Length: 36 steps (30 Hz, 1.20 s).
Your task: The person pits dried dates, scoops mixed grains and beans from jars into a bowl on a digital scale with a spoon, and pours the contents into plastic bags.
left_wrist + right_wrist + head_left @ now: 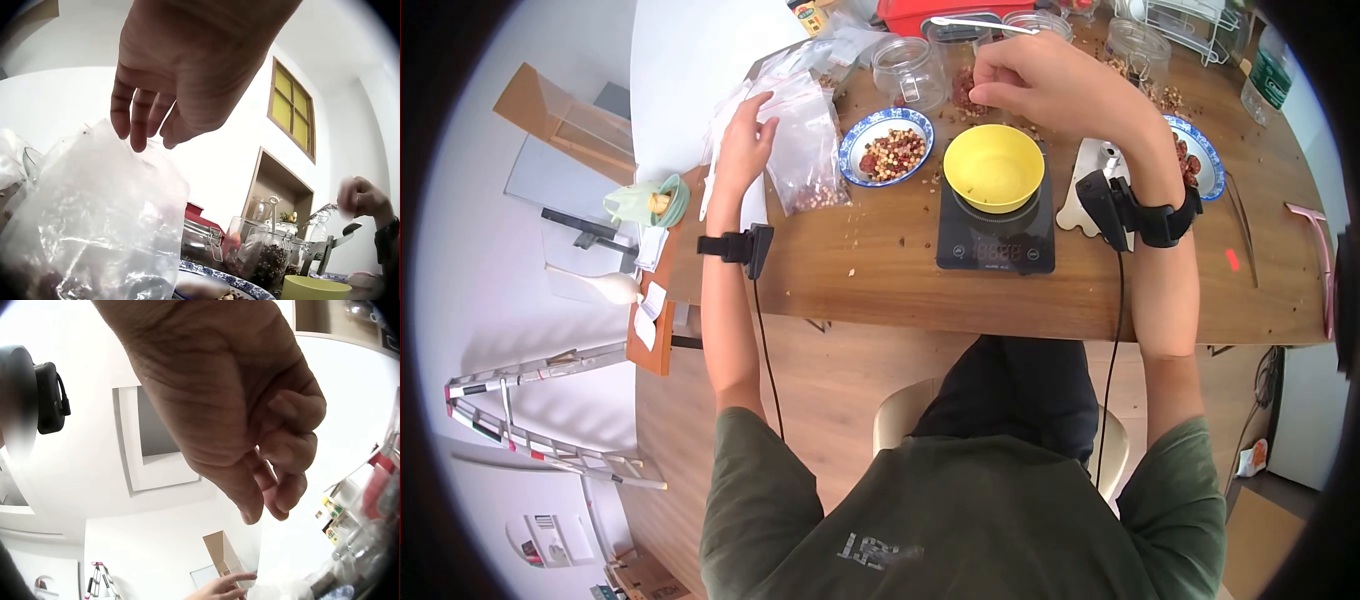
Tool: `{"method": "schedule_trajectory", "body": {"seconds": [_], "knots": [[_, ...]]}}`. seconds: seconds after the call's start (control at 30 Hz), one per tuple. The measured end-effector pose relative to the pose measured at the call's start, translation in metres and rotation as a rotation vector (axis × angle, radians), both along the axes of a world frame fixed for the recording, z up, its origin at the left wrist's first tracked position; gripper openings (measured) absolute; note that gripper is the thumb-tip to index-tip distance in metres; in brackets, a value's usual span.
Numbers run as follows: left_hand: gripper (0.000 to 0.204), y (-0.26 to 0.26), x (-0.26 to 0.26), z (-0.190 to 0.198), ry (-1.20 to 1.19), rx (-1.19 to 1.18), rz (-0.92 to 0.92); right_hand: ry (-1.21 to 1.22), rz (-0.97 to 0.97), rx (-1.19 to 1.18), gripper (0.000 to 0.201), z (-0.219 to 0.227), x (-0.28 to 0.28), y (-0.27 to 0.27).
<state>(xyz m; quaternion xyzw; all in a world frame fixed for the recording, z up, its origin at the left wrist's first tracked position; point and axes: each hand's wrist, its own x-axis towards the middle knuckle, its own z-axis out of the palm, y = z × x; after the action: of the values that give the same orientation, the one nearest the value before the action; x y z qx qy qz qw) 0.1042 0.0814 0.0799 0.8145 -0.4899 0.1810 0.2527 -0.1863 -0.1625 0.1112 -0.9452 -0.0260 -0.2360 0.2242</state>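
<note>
My left hand (743,150) hovers over a clear plastic bag (805,150) with mixed beans at its bottom. In the left wrist view its loosely bent fingers hang right at the top of the bag (106,212). My right hand (1040,85) is raised above the jars behind a yellow bowl (994,165). Its fingers (289,450) curl loosely, with nothing visible between them. The bowl sits on a black digital scale (997,245). Left of it, a blue-patterned dish (858,178) holds mixed beans. A spoon (975,22) with a pale handle lies across the jars.
Glass jars (908,72) line the back of the wooden table (870,290), near a red container (910,12). To the right are a second patterned dish (1215,180) with dark red pieces, a water bottle (1266,75) and tweezers (1243,230). Loose beans lie scattered about.
</note>
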Motion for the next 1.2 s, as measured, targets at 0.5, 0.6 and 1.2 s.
{"method": "schedule_trajectory", "body": {"seconds": [0.5, 0.6, 1.2], "knots": [[0.015, 0.018, -0.047, 0.068, -0.079, -0.013, 0.060, 0.081, 0.011, -0.006, 0.020, -0.005, 0.005, 0.004], [0.017, 0.018, -0.065, 0.089, -0.091, -0.105, 0.096, 0.143, 0.005, -0.027, 0.022, -0.008, 0.009, 0.011], [0.016, -0.044, -0.081, 0.066, 0.444, -0.438, -0.303, 0.364, 0.025, 0.153, 0.021, 0.001, -0.003, -0.013]]}}
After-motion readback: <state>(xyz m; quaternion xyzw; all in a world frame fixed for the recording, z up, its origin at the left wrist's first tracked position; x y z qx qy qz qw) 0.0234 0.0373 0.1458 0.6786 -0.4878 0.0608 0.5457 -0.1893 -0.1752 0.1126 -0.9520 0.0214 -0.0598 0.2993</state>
